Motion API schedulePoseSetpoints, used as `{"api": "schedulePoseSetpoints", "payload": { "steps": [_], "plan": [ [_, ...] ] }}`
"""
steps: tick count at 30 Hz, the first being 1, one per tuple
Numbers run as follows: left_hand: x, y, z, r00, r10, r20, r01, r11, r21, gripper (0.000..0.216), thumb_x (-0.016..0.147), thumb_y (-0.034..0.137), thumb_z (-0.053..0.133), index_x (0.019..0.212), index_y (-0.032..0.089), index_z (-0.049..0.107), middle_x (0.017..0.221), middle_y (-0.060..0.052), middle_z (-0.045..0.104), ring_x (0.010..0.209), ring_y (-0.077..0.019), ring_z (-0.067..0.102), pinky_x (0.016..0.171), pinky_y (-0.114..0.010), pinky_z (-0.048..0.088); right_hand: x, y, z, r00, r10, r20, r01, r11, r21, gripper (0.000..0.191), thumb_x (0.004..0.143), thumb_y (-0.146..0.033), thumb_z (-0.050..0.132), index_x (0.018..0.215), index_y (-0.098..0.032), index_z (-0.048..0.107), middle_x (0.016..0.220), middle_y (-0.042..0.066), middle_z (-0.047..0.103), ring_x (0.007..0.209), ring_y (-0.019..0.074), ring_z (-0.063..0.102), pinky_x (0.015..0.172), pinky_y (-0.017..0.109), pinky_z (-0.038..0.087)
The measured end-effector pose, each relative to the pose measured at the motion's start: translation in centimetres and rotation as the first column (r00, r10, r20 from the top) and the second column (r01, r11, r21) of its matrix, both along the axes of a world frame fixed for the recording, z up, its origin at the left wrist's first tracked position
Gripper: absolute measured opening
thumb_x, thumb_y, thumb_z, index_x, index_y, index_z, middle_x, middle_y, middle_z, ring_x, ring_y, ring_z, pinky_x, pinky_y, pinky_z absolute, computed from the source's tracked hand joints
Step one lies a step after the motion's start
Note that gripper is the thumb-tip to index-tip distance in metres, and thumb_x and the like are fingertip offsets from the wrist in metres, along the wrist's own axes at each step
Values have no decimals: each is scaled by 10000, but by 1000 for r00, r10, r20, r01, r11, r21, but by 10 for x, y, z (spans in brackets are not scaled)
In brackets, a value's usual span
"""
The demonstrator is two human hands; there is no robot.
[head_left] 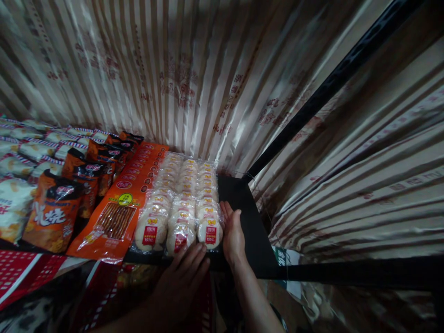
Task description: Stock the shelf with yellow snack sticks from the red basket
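Three rows of clear-wrapped rice crackers point(182, 206) with red labels stand at the right part of a black shelf point(255, 231). My left hand point(187, 270) lies with outstretched fingers against the front lower edge of the middle and right rows. Along the right side of the right row, my right hand point(233, 233) is held flat, its fingers extended and thumb up. Neither hand grips anything. Left of the crackers is an orange bag point(114, 222) with brown sticks behind its window.
Orange-and-black snack bags point(53, 212) and several rows of white snack bags point(15, 208) fill the shelf's left. Striped, printed curtain fabric point(208, 83) hangs behind. A black post point(312, 106) rises at the shelf's back right corner; a black bar point(347, 273) runs right.
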State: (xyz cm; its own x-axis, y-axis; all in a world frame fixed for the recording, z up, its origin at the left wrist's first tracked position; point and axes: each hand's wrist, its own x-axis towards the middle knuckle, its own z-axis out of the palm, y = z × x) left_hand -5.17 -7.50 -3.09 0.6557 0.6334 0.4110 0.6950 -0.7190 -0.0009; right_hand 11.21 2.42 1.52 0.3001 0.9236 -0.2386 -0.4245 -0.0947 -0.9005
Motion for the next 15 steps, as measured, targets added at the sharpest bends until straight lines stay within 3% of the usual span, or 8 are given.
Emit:
{"api": "schedulePoseSetpoints", "payload": {
  "steps": [10,15],
  "plan": [
    [-24,-4,5,1000,18,22,-18,1000,-4,571,877,220,500,1420,159,335,1545,-127,185,1398,-300,213,1145,-465,129,0,7,1,997,-42,63,42,999,-11,739,836,-692,362,1372,-190,447,1455,71,407,1346,191,374,1146,362,241],
    [-36,-5,8,1000,2,22,-2,1000,-9,563,857,195,494,1402,140,364,1527,-132,244,1395,-312,222,1137,-458,182,-2,9,-2,992,-59,113,59,998,3,784,830,-707,353,1387,-158,415,1467,95,389,1350,202,365,1150,379,231]
  ]
}}
